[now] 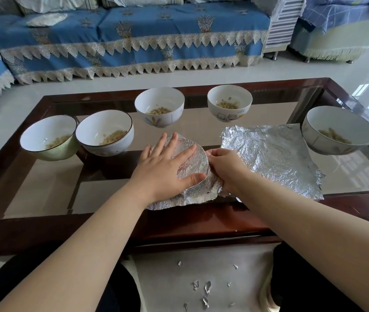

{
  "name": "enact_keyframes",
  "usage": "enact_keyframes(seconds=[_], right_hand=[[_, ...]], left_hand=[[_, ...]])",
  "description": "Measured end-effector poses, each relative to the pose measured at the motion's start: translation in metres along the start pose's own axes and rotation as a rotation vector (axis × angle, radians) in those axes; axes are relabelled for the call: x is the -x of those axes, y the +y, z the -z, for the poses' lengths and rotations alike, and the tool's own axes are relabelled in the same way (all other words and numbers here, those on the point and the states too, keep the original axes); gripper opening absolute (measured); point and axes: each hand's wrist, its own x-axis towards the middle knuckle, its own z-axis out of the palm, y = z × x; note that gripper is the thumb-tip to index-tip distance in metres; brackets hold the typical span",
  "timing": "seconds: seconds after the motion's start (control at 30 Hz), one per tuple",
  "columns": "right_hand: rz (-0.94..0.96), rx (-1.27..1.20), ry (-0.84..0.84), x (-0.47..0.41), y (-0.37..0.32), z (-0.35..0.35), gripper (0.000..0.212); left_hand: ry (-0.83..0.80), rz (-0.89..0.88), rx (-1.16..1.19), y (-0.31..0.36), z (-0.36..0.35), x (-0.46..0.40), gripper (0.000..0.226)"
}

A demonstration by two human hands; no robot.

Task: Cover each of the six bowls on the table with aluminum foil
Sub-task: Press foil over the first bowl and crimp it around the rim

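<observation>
— What are the hands doing?

— The left hand [166, 164] lies flat, fingers straight and spread, pressing down on the foil-covered bowl [192, 167] near the front edge of the glass coffee table [43, 176]. The right hand [223, 168] is against that bowl's right side, fingers curled in on the foil at the rim, gripping it there.

— How does the foil sit?

— Crinkled over the top, its loose edge flaring out on the glass toward the person.

— And the other foil?

— A spare foil sheet [276, 158] lies flat on the table just right of the right hand, partly under that wrist.

— The other bowls?

— Five open white bowls with some yellowish food in each. A dark-rimmed pair, far-left bowl [48, 137] and the second bowl [104, 132], touch. Behind stand the leaf-painted bowl [159, 106] and the cat-printed bowl [229, 105]. The far-right bowl [337, 130] sits just beside the spare sheet's corner.

— Anything below?

— Small foil scraps [201, 289] on the floor between the person's knees.
</observation>
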Motion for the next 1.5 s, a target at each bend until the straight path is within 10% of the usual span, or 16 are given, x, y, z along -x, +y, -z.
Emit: enact_keyframes(seconds=[0.2,0.53,0.87,1.27,1.5], right_hand=[[0.036,-0.056,0.001,-0.003,0.001,-0.003,0.011],[0.447,0.699,0.052,0.011,-0.012,0.012,0.022],[0.422,0.678,-0.066,0.016,-0.015,0.005,0.032],[0.302,0.463,-0.192,0.008,-0.011,0.006,0.033],[-0.028,-0.219,-0.359,0.013,-0.012,0.013,0.019]], left_hand=[[0.012,0.007,0.003,0.001,0.0,0.0,0.099],[-0.008,0.061,0.005,0.007,0.004,0.002,0.093],[0.019,0.158,0.021,0.013,0.002,0.006,0.094],[0.002,0.143,-0.026,0.016,0.006,0.006,0.1],[-0.003,0.147,-0.01,0.015,0.005,0.007,0.095]])
